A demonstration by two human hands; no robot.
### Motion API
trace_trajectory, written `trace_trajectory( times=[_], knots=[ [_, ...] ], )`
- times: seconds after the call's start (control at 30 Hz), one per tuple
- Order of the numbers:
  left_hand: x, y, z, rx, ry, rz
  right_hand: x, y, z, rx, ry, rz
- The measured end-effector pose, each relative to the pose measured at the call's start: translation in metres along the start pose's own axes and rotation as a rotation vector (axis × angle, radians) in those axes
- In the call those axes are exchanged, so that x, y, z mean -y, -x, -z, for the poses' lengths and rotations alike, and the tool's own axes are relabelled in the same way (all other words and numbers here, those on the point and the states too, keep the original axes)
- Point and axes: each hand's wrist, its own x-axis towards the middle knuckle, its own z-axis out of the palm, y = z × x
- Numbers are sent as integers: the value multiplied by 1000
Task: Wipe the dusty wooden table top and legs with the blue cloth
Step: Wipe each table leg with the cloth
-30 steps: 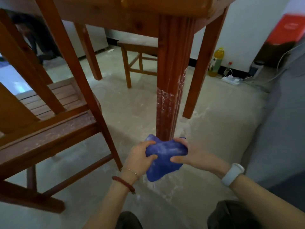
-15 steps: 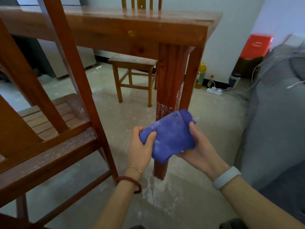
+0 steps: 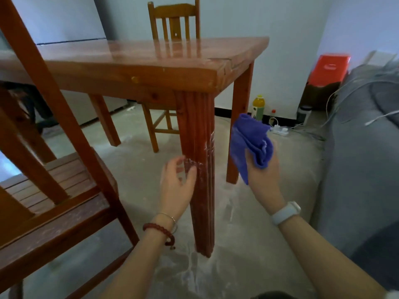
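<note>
Holding the blue cloth [image 3: 251,145] bunched in your right hand [image 3: 262,173], fingers wrapped around it, you are keeping it just right of the near table leg [image 3: 199,169]. Your left hand [image 3: 176,186], fingers loosely spread, is hovering beside the leg's white dust, likely to steady it.

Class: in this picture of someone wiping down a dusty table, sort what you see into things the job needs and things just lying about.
Belonging to the job:
crumpled blue cloth held in the right hand
red-brown wooden table
its dust-streaked near leg

Just lying about:
yellow plastic bottle
white power strip
red box
slat-backed wooden chair
</note>
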Motion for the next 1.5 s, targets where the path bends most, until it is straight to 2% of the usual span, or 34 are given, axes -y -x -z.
trace_trajectory(
  times=[0.1, 0.17, 0.23, 0.27, 0.33, 0.47, 0.5, 0.53, 0.63, 0.73, 0.83, 0.9, 1.0, 1.13, 1.23, 1.33, 1.4, 1.5],
  knots=[
    [-13, -29, -2, -69, 49, -20, 1, -34, -32, 21, 48, 278],
    [-14, -43, -6, -35, 87, -50, -4, -44, -56, 58, 41, 405],
    [-8, -53, -10, -4, 119, -82, -23, -36, -68, 84, 140, 547],
    [-3, -56, -11, 4, 131, -79, -36, -27, -68, 111, 188, 552],
    [6, -60, -12, 24, 146, -53, -70, 2, -53, 253, 266, 424],
    [20, -59, -15, 53, 117, -14, -152, 44, -1, 863, 555, -20],
    [22, -58, -17, 48, 104, -6, -162, 46, 9, 900, 578, -58],
    [26, -57, -19, 38, 85, 3, -165, 47, 16, 868, 538, -68],
    [31, -56, -23, 13, 65, 23, -127, 22, 16, 605, 215, -130],
    [31, -54, -26, -15, 92, 30, -64, -18, -7, 357, -42, 9],
    [29, -52, -25, -29, 117, 80, -18, -36, -49, 171, -97, 111],
    [24, -53, -23, -19, 85, 100, -7, -27, -72, 104, 3, 149],
    [14, -52, -18, -9, 56, 145, -24, -2, -78, 109, 43, 107],
    [26, -48, -20, -13, 64, 138, -101, 56, -59, 229, -1, -23],
    [55, -41, -29, 17, 90, 98, -175, 108, -56, 257, 88, -299],
    [82, -30, -41, 34, 122, 90, -244, 135, -43, 423, 218, -581],
    [90, -22, -46, 28, 141, 111, -254, 132, -29, 451, 281, -596],
    [81, -18, -41, 51, 144, 178, -205, 94, -24, 299, 226, -476]
  ],
)
